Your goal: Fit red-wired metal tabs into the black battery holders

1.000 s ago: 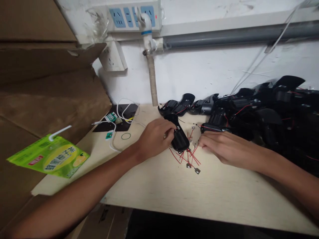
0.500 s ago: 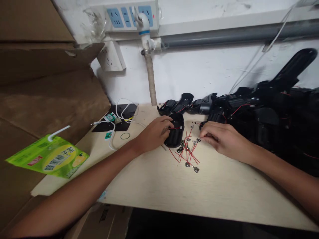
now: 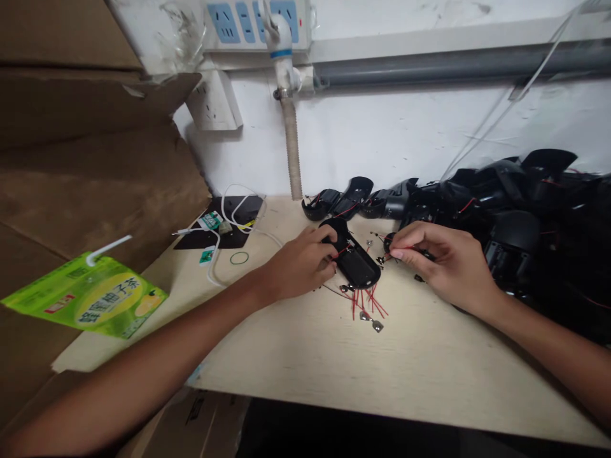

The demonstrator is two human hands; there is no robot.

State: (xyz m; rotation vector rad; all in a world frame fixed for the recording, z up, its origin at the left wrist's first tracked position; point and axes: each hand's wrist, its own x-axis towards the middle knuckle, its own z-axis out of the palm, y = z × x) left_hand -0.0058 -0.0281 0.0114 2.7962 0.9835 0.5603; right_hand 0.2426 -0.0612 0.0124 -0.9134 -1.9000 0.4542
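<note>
My left hand [image 3: 298, 264] is closed around a black oval plastic housing [image 3: 356, 262] and holds it just above the pale wooden table [image 3: 334, 362]. My right hand [image 3: 443, 261] pinches the metal tip of a thin red wire [image 3: 387, 256] right beside the housing's far end. Under and in front of the housing lies a loose bunch of red wires with metal contacts [image 3: 366, 308].
A heap of black plastic housings [image 3: 515, 210] fills the table's right rear. Brown cardboard [image 3: 95, 165] stands at the left with a green drink pouch [image 3: 93, 302] on it. A white cable and a black pad [image 3: 229, 219] lie near the wall. Power strip [image 3: 252, 22] above.
My left hand has turned the black housing so it points right. My right hand has lifted off the wire bunch and now pinches one wire at the housing's end.
</note>
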